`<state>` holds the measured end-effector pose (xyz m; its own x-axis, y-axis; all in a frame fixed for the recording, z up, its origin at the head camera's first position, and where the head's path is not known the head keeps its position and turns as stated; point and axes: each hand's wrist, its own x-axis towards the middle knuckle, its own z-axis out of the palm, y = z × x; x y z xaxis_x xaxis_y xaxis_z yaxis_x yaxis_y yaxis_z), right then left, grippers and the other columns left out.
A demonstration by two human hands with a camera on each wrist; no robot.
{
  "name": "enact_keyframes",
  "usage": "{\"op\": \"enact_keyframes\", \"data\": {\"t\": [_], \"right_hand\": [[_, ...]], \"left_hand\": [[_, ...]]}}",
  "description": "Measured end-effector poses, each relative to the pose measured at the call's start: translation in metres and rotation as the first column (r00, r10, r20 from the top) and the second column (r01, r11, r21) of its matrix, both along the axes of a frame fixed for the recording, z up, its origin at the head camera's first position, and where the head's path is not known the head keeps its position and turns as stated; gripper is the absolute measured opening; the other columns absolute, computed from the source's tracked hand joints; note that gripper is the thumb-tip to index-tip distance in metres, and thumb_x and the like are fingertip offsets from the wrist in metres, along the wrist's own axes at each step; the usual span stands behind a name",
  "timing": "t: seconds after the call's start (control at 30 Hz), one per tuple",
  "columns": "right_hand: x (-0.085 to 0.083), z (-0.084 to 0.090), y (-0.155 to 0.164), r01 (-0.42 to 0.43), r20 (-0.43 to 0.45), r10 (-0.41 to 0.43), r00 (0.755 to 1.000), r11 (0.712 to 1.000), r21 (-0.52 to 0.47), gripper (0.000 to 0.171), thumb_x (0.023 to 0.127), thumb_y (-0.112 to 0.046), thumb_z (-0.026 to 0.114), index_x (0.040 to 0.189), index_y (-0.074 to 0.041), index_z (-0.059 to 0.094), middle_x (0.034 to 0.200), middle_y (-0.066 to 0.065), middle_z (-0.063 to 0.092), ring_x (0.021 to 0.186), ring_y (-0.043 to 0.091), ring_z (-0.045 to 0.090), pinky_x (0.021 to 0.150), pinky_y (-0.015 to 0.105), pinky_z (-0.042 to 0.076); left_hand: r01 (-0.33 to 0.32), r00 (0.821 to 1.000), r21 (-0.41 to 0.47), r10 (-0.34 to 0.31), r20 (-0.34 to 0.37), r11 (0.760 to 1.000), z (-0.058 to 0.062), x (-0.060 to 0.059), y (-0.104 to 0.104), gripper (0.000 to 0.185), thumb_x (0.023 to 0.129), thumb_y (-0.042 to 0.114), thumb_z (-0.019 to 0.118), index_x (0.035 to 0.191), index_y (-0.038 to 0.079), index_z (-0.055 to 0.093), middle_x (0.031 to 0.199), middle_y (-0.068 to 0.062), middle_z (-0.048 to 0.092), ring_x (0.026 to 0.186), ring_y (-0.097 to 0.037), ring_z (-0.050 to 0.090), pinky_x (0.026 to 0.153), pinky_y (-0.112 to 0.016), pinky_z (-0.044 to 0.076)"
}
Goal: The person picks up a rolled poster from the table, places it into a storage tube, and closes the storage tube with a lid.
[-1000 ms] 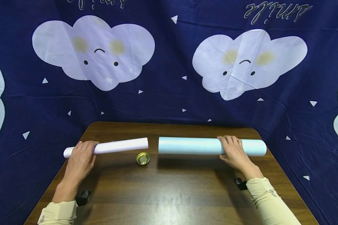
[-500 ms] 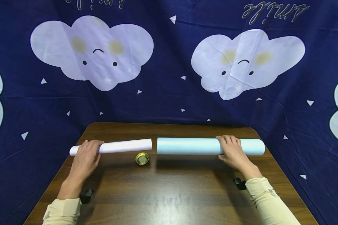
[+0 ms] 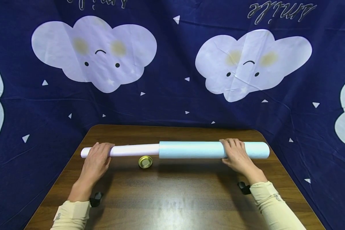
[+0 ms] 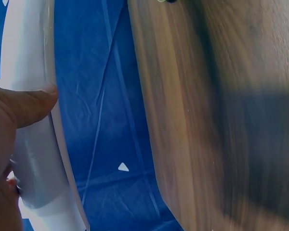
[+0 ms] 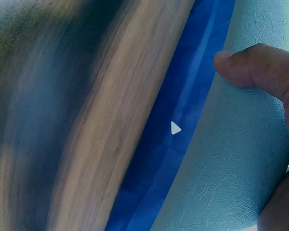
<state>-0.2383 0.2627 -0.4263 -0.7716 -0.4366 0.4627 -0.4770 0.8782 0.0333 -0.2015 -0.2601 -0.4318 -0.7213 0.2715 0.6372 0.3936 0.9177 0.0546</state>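
A thin pale lilac roll (image 3: 133, 149) lies across the wooden table (image 3: 172, 198), its right end at the mouth of a thicker light blue roll (image 3: 189, 149). My left hand (image 3: 97, 159) grips the lilac roll near its left end. My right hand (image 3: 237, 155) grips the blue roll toward its right end. In the left wrist view the thumb (image 4: 24, 108) presses on the lilac roll (image 4: 31, 144). The right wrist view shows the thumb (image 5: 255, 70) on the textured blue roll (image 5: 231, 163).
A small gold tin lid (image 3: 145, 162) lies on the table just in front of where the rolls meet. A dark blue cloth with white clouds (image 3: 172, 64) hangs behind and around the table. Black wrist camera mounts (image 3: 96, 199) sit near both sleeves.
My left hand slid the lilac roll to the right until its end met the left end of the blue roll. The right hand and the blue roll stayed almost still.
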Motion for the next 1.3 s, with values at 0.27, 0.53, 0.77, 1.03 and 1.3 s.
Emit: {"op": "enact_keyframes", "data": {"t": [0.27,0.53,0.77,1.03,1.3], "right_hand": [[0.001,-0.001,0.0,-0.003,-0.003,0.003,1.0,1.0,0.004,0.082,0.056,-0.017,0.088,0.126,-0.003,0.049,0.112,0.021,0.056,0.104,0.042,0.05,0.089,0.058,0.038],[0.0,-0.004,0.0,-0.007,-0.008,0.007,1.0,1.0,-0.007,0.082,0.054,-0.016,0.088,0.125,-0.002,0.05,0.11,0.02,0.056,0.103,0.041,0.05,0.089,0.057,0.037],[0.001,-0.004,-0.002,-0.012,-0.007,0.012,1.0,1.0,-0.006,0.081,0.055,-0.016,0.088,0.125,-0.002,0.049,0.111,0.02,0.056,0.104,0.041,0.05,0.089,0.057,0.037],[0.004,-0.002,-0.006,0.0,0.011,0.0,1.0,1.0,-0.003,0.083,0.056,-0.017,0.089,0.127,-0.003,0.049,0.113,0.021,0.056,0.106,0.041,0.049,0.09,0.058,0.036],[0.003,-0.003,-0.008,0.004,0.008,-0.004,1.0,1.0,0.008,0.083,0.056,-0.018,0.089,0.127,-0.003,0.049,0.114,0.02,0.056,0.107,0.041,0.048,0.09,0.057,0.037]], "left_hand": [[0.01,1.0,-0.016,-0.01,0.018,1.0,0.001,-0.002,0.012,0.055,0.06,-0.009,0.077,0.111,0.0,0.057,0.105,-0.017,0.064,0.104,-0.035,0.058,0.102,-0.054,0.038],[-0.004,0.999,-0.035,0.005,0.04,0.999,0.001,-0.002,0.023,0.056,0.061,-0.008,0.078,0.112,0.001,0.057,0.107,-0.016,0.065,0.106,-0.034,0.058,0.104,-0.053,0.038],[0.007,1.0,-0.041,-0.006,0.03,0.999,0.0,-0.003,0.031,0.056,0.061,-0.007,0.078,0.112,0.001,0.057,0.108,-0.016,0.065,0.107,-0.033,0.058,0.104,-0.052,0.039],[0.032,0.999,-0.042,-0.031,0.023,0.999,-0.001,-0.003,0.041,0.055,0.062,-0.006,0.078,0.113,0.002,0.057,0.108,-0.015,0.064,0.107,-0.032,0.058,0.104,-0.051,0.039],[0.044,0.999,-0.045,-0.043,0.027,0.998,-0.002,-0.003,0.053,0.056,0.064,-0.004,0.079,0.114,0.003,0.057,0.109,-0.013,0.065,0.108,-0.031,0.058,0.105,-0.05,0.039]]}}
